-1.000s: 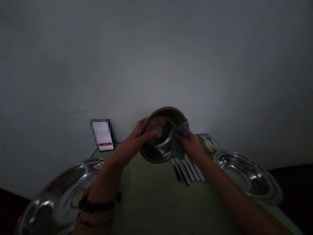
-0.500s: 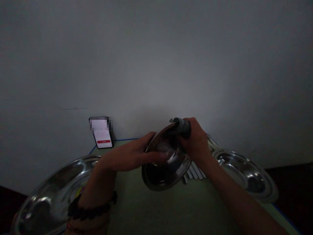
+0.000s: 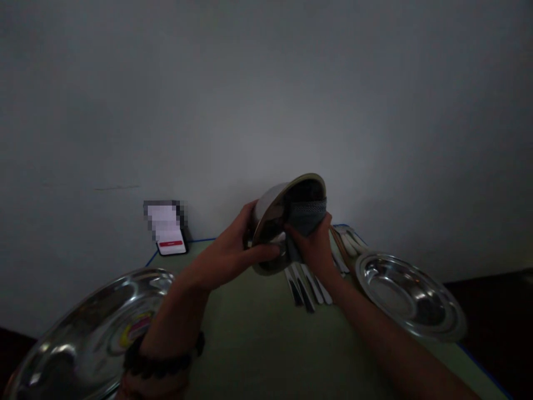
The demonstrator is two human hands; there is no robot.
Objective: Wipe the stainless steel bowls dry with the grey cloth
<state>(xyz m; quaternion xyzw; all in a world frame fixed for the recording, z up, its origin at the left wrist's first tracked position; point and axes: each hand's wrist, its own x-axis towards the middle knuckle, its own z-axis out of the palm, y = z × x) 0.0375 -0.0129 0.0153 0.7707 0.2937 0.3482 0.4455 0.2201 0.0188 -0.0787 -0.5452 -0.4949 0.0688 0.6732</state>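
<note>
Steel bowl [image 3: 275, 218], one, held in left grip [image 3: 227, 253]; one grey cloth [image 3: 308, 216] in right grip [image 3: 317, 247].

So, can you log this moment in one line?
left hand: holds metal bowl | right hand: holds gray cloth against bowl | bowl: tilted

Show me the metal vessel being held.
The tilted bowl between the left hand and right hand; neither the labelled basin nor the dish at right is held.

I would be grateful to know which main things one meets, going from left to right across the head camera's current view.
Large metal basin, phone, left hand, metal bowl, right hand, smaller metal dish.
</note>
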